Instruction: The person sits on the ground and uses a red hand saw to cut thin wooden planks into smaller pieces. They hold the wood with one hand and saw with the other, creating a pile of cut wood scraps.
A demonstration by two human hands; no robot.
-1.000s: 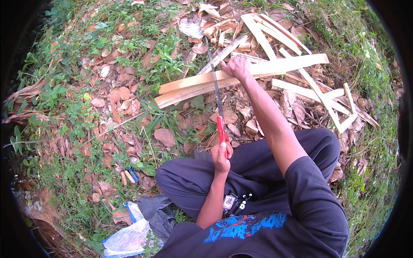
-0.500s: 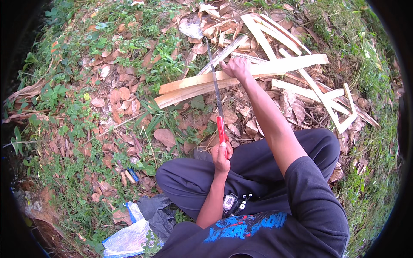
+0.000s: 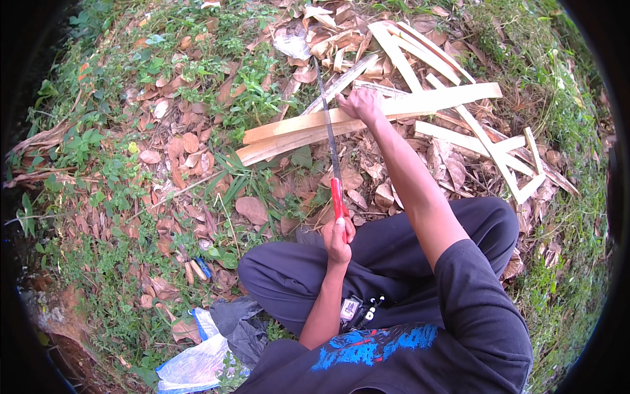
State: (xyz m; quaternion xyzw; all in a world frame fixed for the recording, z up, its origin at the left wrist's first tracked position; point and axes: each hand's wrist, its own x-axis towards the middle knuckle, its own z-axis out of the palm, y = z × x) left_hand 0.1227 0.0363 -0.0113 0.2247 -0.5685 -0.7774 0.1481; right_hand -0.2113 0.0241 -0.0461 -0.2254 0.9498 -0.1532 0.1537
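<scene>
My left hand [image 3: 338, 238] is closed round the red handle of a hand saw [image 3: 332, 148]. Its long, narrow dark blade points away from me and lies across a pale wooden strip [image 3: 446, 98]; the teeth are too small to make out. Just right of the blade, my right hand [image 3: 361, 105] is closed on that strip, pressing it from above. A second wooden strip [image 3: 275, 148] lies under and nearer to me, its left end sticking out alongside the first. The blade crosses over both. How deep it sits in the wood cannot be seen.
Several loose pale wood strips [image 3: 485, 141] lie to the right and far right on dry leaves. Clear plastic [image 3: 292, 43] lies at the far side. Small handled tools [image 3: 197, 269] and a plastic bag [image 3: 197, 364] are at the near left. My crossed legs [image 3: 282, 272] are close below the saw.
</scene>
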